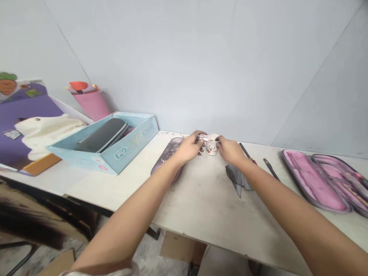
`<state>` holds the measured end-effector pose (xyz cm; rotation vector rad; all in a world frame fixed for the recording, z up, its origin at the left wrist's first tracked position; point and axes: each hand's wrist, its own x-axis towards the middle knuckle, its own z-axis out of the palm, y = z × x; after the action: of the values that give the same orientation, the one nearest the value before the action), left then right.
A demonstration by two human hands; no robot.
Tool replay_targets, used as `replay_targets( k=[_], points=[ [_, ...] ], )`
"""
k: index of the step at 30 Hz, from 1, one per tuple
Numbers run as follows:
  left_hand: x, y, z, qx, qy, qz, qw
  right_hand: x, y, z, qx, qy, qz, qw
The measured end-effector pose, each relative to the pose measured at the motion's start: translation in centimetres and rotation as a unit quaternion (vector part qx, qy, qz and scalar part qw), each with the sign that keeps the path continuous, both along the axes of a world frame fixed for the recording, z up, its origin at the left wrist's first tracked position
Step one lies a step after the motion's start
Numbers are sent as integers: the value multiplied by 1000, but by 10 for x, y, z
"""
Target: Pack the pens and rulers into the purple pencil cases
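A white paper cup (211,147) with a colourful print stands upright on the table near the wall. My right hand (228,148) is closed on the cup's right rim, thumb and fingers pinching its side. At the cup's left edge, my left hand (192,146) pinches a small pale piece that looks like a pencil sharpener (204,137), held over the rim. The cup's inside is mostly hidden. Under my left wrist lies a dark purple patterned pencil case (166,153), partly covered by the arm. Clear set squares (236,178) lie below my right wrist.
A light blue box (123,153) holding a grey case (105,134) stands left. Behind it is a pink pouch (90,103); farther left, a purple box (25,109) with white cloth (51,130). Right are pens (271,169) and an open pink pencil case (316,180).
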<state>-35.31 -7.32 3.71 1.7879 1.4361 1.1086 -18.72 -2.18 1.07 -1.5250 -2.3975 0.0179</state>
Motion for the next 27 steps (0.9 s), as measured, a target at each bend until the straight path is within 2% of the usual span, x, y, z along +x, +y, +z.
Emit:
replay_targets(
  k=[3,6,8,10,15,18,22,25,27],
  points=[
    [11,-4,1,-22,-30,-7,999,13,3,0,-27,128,36,991],
    [33,-2,1,-39,-34,-22,998,36,-6,3,-35,234,109,965],
    [56,3,0,-53,-34,-52,997,58,-13,7,-25,253,142,957],
    [84,11,-1,-69,-27,-91,993,83,-18,11,2,233,144,962],
    [172,38,-9,-62,16,-158,985,169,-15,12,33,181,69,980],
    [231,56,-14,14,136,-170,976,230,-10,9,48,133,16,990],
    [310,81,-22,132,306,-159,929,307,0,4,76,37,-62,994],
    [360,102,-32,153,368,-165,902,348,13,-4,108,-22,-107,988],
    [386,117,-41,145,401,-168,889,364,26,-12,117,-48,-134,983]
  ],
)
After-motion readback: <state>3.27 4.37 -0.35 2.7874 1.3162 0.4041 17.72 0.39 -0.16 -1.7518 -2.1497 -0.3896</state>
